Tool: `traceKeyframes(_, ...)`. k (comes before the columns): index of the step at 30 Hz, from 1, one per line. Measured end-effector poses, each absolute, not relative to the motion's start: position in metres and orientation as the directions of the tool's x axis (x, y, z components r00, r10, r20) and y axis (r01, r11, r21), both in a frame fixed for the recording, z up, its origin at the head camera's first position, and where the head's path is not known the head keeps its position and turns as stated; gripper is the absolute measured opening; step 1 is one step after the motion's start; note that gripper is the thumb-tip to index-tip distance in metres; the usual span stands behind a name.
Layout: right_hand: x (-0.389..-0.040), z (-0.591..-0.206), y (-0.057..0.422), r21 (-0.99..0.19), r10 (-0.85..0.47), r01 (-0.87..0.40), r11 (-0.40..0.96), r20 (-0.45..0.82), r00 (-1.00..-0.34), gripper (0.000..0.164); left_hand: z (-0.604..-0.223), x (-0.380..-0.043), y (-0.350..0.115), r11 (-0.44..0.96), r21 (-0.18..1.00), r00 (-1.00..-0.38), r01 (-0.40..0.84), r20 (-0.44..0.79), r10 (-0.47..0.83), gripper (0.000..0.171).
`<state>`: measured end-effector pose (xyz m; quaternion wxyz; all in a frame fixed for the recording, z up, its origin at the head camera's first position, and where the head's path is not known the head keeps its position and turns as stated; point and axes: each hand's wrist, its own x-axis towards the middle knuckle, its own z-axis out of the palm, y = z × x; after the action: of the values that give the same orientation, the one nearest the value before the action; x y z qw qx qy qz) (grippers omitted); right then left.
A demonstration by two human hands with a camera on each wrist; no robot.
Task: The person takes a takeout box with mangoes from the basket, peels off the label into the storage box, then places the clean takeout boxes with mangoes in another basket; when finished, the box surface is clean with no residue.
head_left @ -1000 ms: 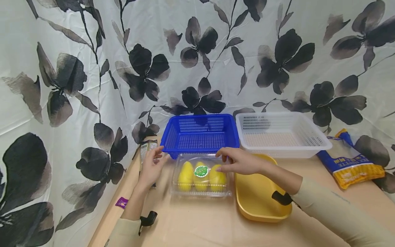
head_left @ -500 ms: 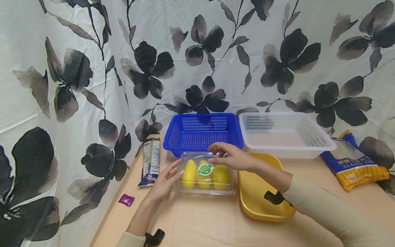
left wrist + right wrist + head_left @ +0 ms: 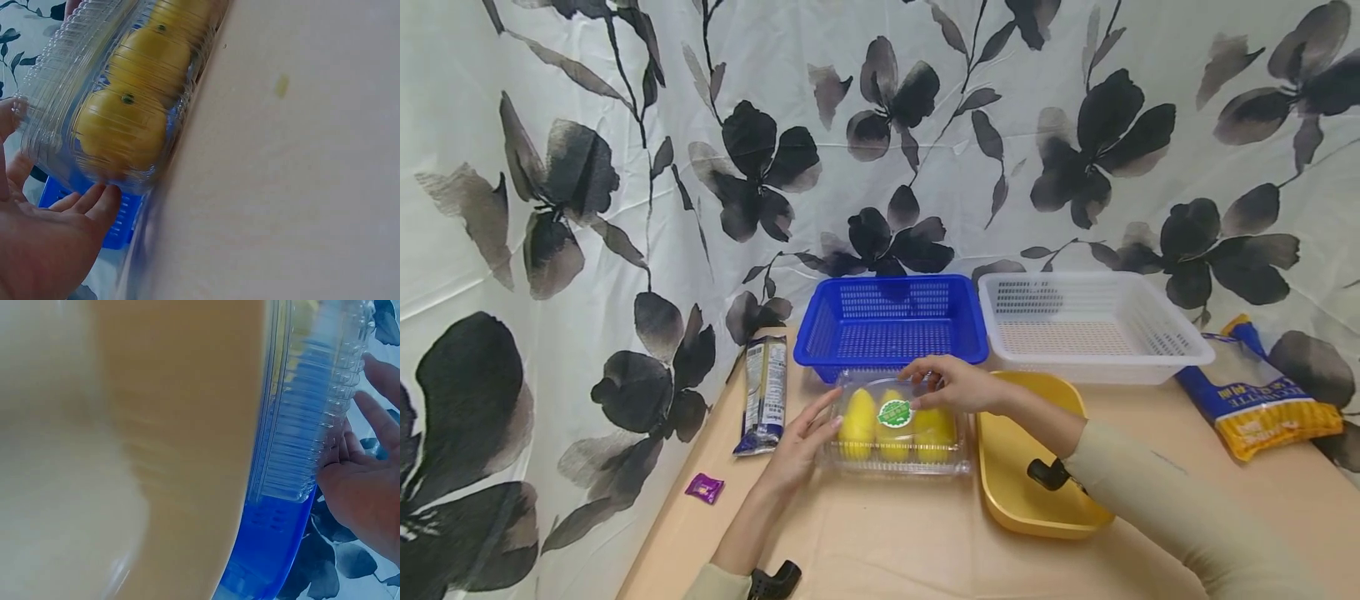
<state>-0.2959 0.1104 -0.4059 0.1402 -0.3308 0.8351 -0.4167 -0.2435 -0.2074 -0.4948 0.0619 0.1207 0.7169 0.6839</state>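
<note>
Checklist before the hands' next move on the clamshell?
1. Three yellow fruits inside the clear clamshell: ok.
2. Clamshell closed: ok; latched: cannot tell.
3. Left hand at its left end: ok; wrapped round it: not ok.
4. Right hand over its right side: ok; contact: cannot tell.
5. Blue basket upright behind the clamshell: ok.
6. Right forearm clear of yellow tray: cannot tell; they overlap in view.

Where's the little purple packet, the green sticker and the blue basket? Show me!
Purple packet (image 3: 704,489), head view: the middle of its wrapper.
Green sticker (image 3: 895,414), head view: the middle of its printed face.
Blue basket (image 3: 891,341), head view: its mesh floor.
</note>
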Motion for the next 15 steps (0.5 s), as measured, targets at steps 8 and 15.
traceKeyframes(8,-0.2977,-0.411,0.1065,-0.738,-0.723,-0.512,0.439,0.048,-0.689,0.046,-0.4943,-0.2427,-0.2067,0.053,0.992,-0.959,0.11,0.092,0.268,0.054)
traceKeyframes(15,-0.2994,-0.4154,0.1038,-0.714,-0.75,-0.552,0.431,0.057,-0.659,0.045,-0.4925,-0.2421,-0.2057,0.06,0.992,-0.961,0.113,0.094,0.259,0.053)
